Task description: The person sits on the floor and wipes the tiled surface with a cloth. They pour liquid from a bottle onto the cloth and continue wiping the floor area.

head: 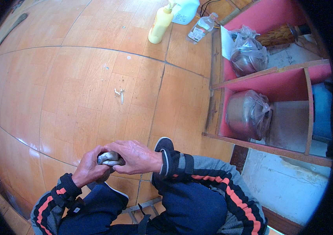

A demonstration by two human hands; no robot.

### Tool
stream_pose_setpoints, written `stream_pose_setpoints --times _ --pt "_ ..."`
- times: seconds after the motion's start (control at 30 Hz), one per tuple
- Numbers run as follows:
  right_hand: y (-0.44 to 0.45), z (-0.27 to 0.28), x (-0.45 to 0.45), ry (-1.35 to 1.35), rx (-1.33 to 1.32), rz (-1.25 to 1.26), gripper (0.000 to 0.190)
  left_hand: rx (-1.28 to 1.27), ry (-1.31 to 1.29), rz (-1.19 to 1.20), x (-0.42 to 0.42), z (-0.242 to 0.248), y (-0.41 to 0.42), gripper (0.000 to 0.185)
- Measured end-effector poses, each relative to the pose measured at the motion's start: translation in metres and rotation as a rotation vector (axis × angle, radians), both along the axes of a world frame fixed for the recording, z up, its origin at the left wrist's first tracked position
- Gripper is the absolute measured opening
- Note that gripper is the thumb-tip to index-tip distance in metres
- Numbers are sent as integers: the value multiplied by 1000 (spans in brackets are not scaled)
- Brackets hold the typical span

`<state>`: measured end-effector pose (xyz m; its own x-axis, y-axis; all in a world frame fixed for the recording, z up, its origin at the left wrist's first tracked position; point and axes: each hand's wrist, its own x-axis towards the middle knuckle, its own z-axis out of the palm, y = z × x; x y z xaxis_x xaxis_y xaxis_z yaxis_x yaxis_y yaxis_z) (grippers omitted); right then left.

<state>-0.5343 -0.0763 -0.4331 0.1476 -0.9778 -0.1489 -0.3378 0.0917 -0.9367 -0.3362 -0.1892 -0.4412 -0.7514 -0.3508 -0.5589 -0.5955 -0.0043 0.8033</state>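
Held between both hands, in front of my knees, is a crumpled grey-and-white wad (pixel 109 158), perhaps a rag; most of it is hidden by the fingers. My left hand (pixel 87 168) wraps it from the left, thumb along its near side. From the right, my right hand (pixel 138 158) closes over it with bent fingers and the thumb below. Both hands are above the wood-pattern tiled floor (pixel 102 117), over my shoes (pixel 165 144). Farther out on the floor lie thin white scraps (pixel 121 95), apart from the hands.
A yellow pump bottle (pixel 159 28), a pale jug (pixel 185 13) and a clear plastic bottle (pixel 200 30) stand at the top. To the right, a pink-lined shelf unit (pixel 290 76) holds a bagged pot (pixel 240 114) and another bagged metal item (pixel 247 55). A long stick (pixel 10 32) lies upper left.
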Motion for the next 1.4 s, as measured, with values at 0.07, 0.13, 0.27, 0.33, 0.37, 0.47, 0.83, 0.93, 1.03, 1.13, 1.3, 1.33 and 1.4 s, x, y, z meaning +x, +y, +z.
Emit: stream_pose_setpoints --times 0.07,0.13,0.27,0.33,0.37,0.47,0.83,0.93,1.03,1.13,1.3,1.33,1.4 --pt "0 1 0 1 6 -1 49 3 0 -4 0 1 0 48" --pt "-1 2 -1 4 4 -2 49 -21 6 -24 0 1 0 48" --pt "-1 2 -1 5 36 10 49 -6 9 -15 -1 0 0 50" --pt "-1 2 -1 7 54 14 49 4 32 -4 -2 0 1 50" --pt "0 1 -1 10 51 12 49 5 35 -7 -2 1 1 51" --pt "0 -1 0 10 17 -11 47 11 21 -17 -3 3 2 52" --pt "4 -2 -1 8 22 -51 40 -13 5 -31 -3 3 4 52" --pt "5 -3 -1 30 1 -76 38 -1 -7 -40 -3 3 4 46" --pt "7 -5 0 48 -27 -100 37 -61 -40 -66 -3 5 4 44" --pt "8 -6 -1 35 -43 -117 38 -34 -40 -53 -5 8 4 43" --pt "7 -5 -3 28 -35 -118 36 76 -57 -18 -8 12 4 41" --pt "7 -3 -4 25 -23 -118 35 52 -59 -26 -8 13 4 41" --pt "7 -1 -5 15 -2 -120 34 115 -76 -4 -8 14 4 40"
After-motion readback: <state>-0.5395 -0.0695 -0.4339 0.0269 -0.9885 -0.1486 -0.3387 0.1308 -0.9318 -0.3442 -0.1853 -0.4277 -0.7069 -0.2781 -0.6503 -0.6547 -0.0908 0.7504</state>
